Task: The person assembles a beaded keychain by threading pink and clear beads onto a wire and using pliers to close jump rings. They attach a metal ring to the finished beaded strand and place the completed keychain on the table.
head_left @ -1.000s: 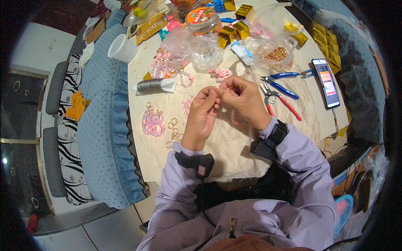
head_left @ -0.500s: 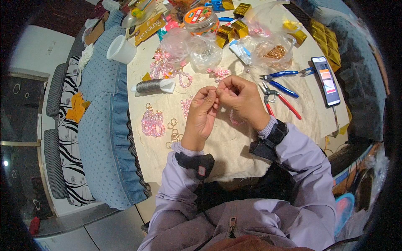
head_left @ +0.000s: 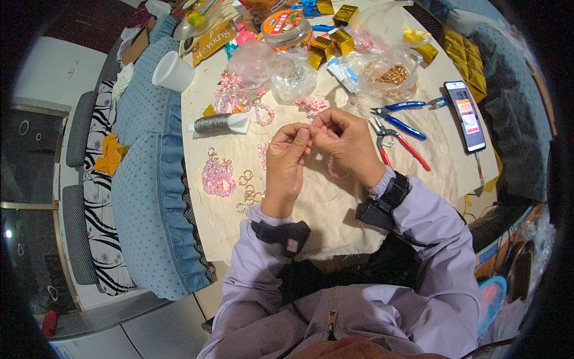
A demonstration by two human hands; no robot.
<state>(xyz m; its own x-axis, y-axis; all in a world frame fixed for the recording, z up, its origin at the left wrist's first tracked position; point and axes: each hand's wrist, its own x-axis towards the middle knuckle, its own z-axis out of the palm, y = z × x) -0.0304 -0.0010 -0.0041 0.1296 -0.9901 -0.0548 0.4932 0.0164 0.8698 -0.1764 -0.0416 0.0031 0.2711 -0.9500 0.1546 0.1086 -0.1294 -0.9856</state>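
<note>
Pink bead strand [head_left: 332, 170]: small pale beads, partly hidden under the right hand [head_left: 344, 143], trailing onto the cream cloth [head_left: 335, 209].

Both hands, left [head_left: 286, 160] and right [head_left: 342, 139], pinch together above the cream cloth [head_left: 323, 209] near pink beads [head_left: 218, 176].

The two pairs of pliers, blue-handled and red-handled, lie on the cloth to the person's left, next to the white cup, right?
Not quite. The head view shows the blue-handled pliers and red-handled pliers on the cream cloth to the person's right, beside the black smartphone. The white cup stands far off on the left.
</note>
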